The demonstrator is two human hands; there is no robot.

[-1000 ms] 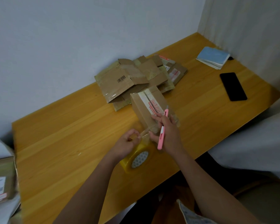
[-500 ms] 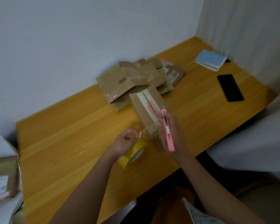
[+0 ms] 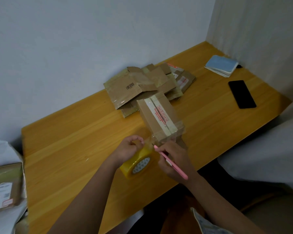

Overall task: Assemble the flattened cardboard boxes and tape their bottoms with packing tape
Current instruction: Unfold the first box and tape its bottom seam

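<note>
An assembled brown cardboard box (image 3: 156, 115) stands on the wooden table (image 3: 71, 142), its taped seam with red print facing up. A strip of clear tape runs from its near end to a yellow-tinted tape roll (image 3: 137, 163). My left hand (image 3: 129, 148) grips the roll from above. My right hand (image 3: 174, 160) holds a pink utility knife (image 3: 170, 162), its tip pointing at the stretched tape between roll and box. Several flattened boxes (image 3: 142, 86) lie piled behind, against the wall.
A black phone (image 3: 242, 94) and a light blue notebook (image 3: 222, 65) lie at the table's far right. Another box with labels (image 3: 3, 188) sits on white material left of the table. Grey fabric (image 3: 260, 157) lies close on the right.
My right hand left the box's near end and swung the pink knife down, so its tip now meets the tape beside the roll. The left hand kept its grip on the roll.
</note>
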